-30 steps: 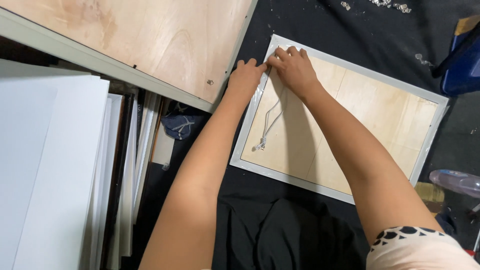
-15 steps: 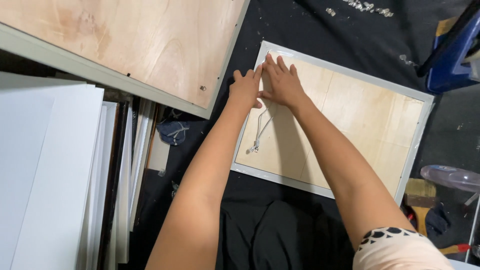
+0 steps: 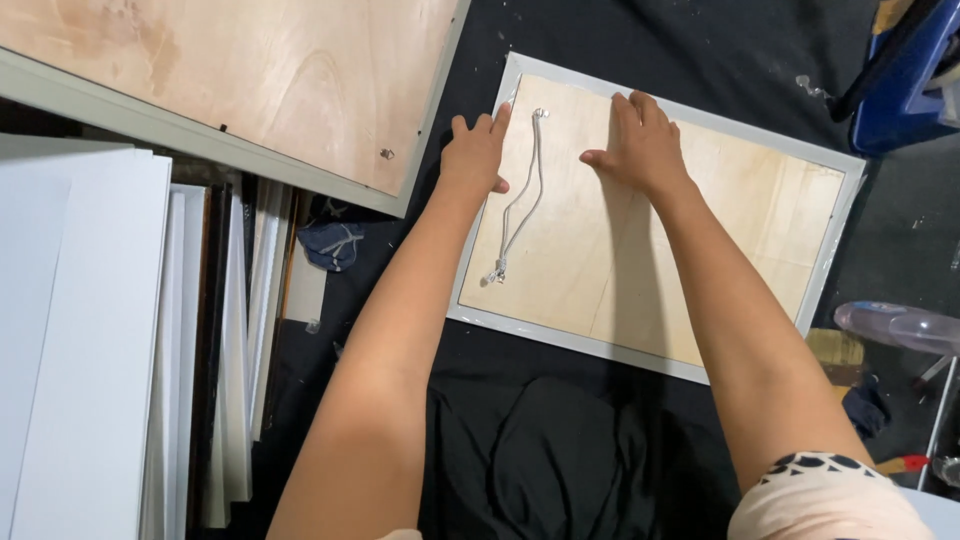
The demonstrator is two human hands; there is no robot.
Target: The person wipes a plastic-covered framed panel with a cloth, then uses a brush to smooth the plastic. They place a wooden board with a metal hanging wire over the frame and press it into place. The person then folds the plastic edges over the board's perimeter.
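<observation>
Your left hand (image 3: pixel 475 155) lies flat and open on the left rim of the white-framed panel (image 3: pixel 700 230), fingers spread, grasping nothing. Your right hand (image 3: pixel 640 145) presses palm-down on the plywood back near the far edge, also gripping nothing. The panel lies face-down on the dark floor (image 3: pixel 640 40). Between your hands runs one white hanging cord (image 3: pixel 522 205), fixed at a small screw at its far end and trailing toward the near-left corner. Keep both palms flat and the pressure even, clear of the cord. I count one cord, two hands, a second larger plywood-backed frame (image 3: pixel 250 80) at left, and a stack of white boards (image 3: pixel 90 330).
</observation>
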